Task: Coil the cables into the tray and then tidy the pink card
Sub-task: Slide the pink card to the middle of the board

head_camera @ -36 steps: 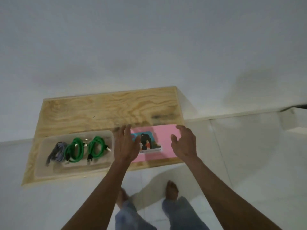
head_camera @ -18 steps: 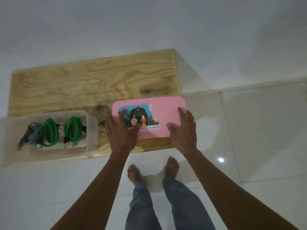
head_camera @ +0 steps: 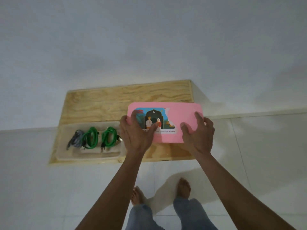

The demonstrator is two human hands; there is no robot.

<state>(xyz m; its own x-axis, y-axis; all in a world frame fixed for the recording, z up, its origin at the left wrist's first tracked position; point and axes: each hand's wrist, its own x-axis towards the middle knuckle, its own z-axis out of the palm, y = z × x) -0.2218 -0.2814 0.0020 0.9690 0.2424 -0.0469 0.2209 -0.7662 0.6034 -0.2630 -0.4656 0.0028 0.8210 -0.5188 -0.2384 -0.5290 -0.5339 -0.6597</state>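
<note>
**Both hands on the pink card, cables coiled in the tray**

The pink card (head_camera: 176, 113) sits over the right half of the wooden desk (head_camera: 106, 103), reaching its right edge, with a printed picture on its left part. The left hand (head_camera: 136, 135) holds the card's left end: the thumb lies on the picture and the fingers curl over the left edge. The right hand (head_camera: 198, 132) holds the right end, with its thumb pressed on the pink face and its fingers bent round the right edge. Whether the card rests flat on the desk or is lifted clear cannot be told.

The clear tray (head_camera: 93, 154) lies along the desk's near edge at the left corner, just beside the left hand. Inside it are two coiled green cables (head_camera: 99, 136) side by side, and a grey cable (head_camera: 75, 138) bundled at their left.
</note>
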